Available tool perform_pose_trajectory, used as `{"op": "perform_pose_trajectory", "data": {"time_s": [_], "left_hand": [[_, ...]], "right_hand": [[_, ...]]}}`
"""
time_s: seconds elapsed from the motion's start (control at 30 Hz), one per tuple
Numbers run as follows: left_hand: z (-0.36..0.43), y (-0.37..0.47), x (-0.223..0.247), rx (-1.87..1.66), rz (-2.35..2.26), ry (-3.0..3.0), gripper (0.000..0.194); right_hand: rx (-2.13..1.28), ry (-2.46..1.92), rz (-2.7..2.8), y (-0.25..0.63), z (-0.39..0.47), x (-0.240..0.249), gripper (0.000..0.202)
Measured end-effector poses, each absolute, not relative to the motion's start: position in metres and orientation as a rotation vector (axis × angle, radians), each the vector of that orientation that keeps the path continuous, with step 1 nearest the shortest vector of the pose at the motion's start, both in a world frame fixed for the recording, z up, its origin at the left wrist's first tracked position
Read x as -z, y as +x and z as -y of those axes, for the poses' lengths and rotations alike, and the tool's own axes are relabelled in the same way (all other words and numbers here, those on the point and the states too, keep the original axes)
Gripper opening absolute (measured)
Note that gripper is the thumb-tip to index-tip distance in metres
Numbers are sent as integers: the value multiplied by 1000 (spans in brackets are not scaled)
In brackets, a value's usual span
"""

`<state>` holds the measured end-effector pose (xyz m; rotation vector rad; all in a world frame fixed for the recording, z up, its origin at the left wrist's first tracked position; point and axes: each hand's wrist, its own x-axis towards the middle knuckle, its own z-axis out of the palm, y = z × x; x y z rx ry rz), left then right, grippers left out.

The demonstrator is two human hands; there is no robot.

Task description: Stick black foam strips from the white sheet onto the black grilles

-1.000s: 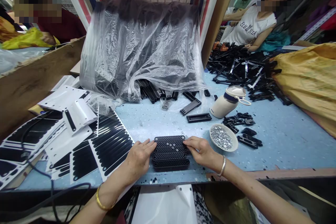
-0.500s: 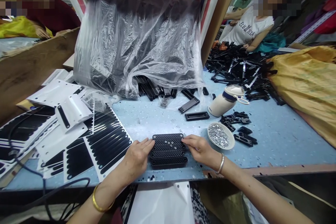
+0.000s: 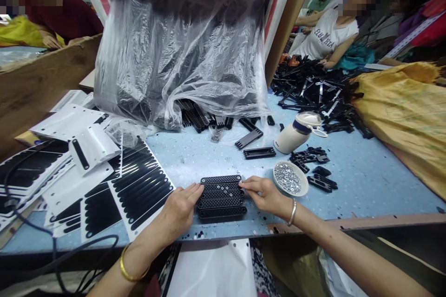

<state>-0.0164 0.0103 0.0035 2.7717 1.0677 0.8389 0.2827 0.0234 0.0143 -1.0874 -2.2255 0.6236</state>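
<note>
Several black textured strips [image 3: 222, 203] lie side by side on the blue table, with small silver nuts or washers [image 3: 226, 188] scattered on them. My left hand [image 3: 183, 204] touches their left ends, its fingers pressed together. At the right ends, my right hand [image 3: 263, 195] has its fingertips on the upper strips, thumb and fingers close together. A white bowl [image 3: 305, 189] full of small silver pieces stands just right of my right hand. Beyond the strips lies a single black part [image 3: 259, 152].
A beige bottle [image 3: 292, 137] stands behind the bowl, near small black parts [image 3: 322, 178]. Sheets of black adhesive strips [image 3: 139, 185] cover the left side. A plastic-covered bin [image 3: 209, 55] stands behind. People sit at far left and right; a yellow sack [image 3: 404, 111] lies right.
The view has shifted slightly. Both hands stay at the ends of the strips; some small silver pieces on top sit a little differently.
</note>
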Motion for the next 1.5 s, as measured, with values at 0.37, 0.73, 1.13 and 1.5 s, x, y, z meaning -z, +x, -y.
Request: {"op": "perform_pose_trajectory", "data": {"time_s": [0.37, 0.73, 1.13, 1.5], "left_hand": [[-11, -14, -8, -817, -1065, 2737, 58], [-11, -14, -7, -844, -1071, 2736, 58], [-10, -13, -8, -813, -1084, 2744, 58], [-10, -13, -6, -866, -1075, 2753, 58]], "right_hand": [[-674, -1271, 2102, 268, -33, -19, 13], [-1207, -1531, 1568, 265, -37, -6, 8], [-1096, -1520, 1629, 264, -29, -11, 12], [-1010, -1496, 1628, 267, -24, -8, 16]]}}
